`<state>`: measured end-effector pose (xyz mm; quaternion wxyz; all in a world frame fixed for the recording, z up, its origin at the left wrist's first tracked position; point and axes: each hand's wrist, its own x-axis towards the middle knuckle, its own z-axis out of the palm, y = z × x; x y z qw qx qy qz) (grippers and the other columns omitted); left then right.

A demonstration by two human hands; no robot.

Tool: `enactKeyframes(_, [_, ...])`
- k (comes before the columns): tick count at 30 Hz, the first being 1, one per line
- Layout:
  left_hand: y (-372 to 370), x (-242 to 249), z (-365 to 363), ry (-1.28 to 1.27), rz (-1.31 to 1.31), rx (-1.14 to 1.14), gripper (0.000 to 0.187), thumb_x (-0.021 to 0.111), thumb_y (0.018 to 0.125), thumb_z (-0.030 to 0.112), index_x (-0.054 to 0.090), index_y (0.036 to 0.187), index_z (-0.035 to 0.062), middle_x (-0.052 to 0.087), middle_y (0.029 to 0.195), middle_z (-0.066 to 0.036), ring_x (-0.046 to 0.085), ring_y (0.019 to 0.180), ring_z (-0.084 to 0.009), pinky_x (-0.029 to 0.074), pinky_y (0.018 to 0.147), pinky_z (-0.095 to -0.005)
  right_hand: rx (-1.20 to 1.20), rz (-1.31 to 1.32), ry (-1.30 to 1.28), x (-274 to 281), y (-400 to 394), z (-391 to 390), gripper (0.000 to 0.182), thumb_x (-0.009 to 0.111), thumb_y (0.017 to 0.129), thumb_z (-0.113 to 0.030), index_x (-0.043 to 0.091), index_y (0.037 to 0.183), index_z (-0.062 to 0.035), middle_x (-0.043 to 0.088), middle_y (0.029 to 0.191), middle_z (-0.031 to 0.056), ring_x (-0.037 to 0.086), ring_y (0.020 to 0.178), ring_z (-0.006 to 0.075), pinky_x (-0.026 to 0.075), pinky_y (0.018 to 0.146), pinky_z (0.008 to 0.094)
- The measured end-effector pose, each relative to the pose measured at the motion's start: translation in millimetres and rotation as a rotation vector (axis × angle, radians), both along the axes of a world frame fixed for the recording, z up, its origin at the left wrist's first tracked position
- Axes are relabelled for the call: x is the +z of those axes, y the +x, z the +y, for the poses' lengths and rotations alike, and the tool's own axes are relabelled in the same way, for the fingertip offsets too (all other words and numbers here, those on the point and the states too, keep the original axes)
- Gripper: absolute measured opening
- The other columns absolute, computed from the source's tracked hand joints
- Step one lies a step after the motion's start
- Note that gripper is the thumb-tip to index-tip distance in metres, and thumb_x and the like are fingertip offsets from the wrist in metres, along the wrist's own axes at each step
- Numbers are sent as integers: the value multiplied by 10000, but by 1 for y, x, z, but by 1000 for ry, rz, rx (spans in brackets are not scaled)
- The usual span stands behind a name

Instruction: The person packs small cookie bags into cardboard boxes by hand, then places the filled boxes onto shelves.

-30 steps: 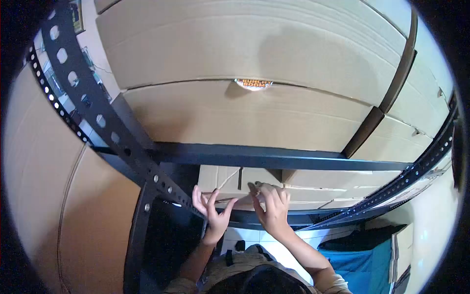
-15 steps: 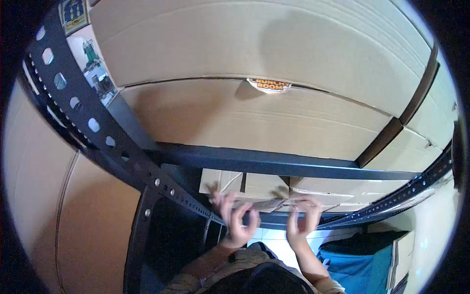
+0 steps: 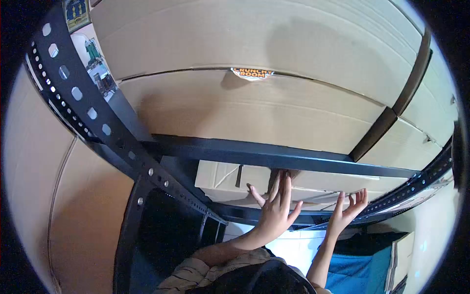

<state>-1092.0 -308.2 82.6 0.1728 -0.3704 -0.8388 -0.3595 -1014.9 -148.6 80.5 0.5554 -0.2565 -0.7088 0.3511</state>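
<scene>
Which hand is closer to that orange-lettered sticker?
Left: the left hand is below the sticker, by the lower cartons; the right hand is farther off, down and to the right.

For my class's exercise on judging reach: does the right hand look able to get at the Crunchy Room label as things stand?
Probably yes. The right hand looks open and empty, and nothing covers the label on the upper cardboard, though the hand would have to rise past the dark shelf beam.

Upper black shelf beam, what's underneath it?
Cardboard boxes show under the upper black shelf beam. The left hand covers part of them; their backs and contents are hidden.
</scene>
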Motion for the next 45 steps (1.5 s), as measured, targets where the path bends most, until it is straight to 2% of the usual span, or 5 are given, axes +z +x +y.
enactKeyframes(14, [12,-7,6,43,-17,100,811,630,757,258,185,1358,-56,324,1352,-221,272,1285,-331,-96,968,-633,379,-278,5,5,53,18,799,650,708,-26,215,1378,-58,279,1394,154,281,1290,283,272,1021,432])
enactKeyframes(21, [83,-36,45,411,-47,-91,481,607,737,52,429,1178,-22,410,1232,-196,376,1174,-343,269,970,-464,551,-386,-286,8,166,66,450,615,744,-15,481,1174,-12,559,1129,115,551,1011,203,425,853,311])
enactKeyframes(27, [199,-119,123,213,-1039,-711,326,531,841,22,461,1159,22,528,1141,-81,559,1014,-162,426,878,-300,175,-405,-341,-2,312,93,342,611,759,-30,532,1091,-3,619,995,117,595,896,194,464,783,309])
enactKeyframes(35, [326,-126,229,-50,-829,-1192,203,553,799,8,559,1001,-8,615,978,-125,608,911,-217,460,802,-307,-393,-300,-551,-44,513,70,250,587,789,-37,552,1031,15,627,945,111,600,847,175,475,752,292])
enactKeyframes(45, [446,-204,343,-314,-951,-1531,187,520,803,-11,561,986,-19,613,967,-145,614,908,-217,479,791,-292,-995,490,-509,-63,619,69,112,514,882,-80,566,926,9,603,790,74,556,702,110,465,666,245])
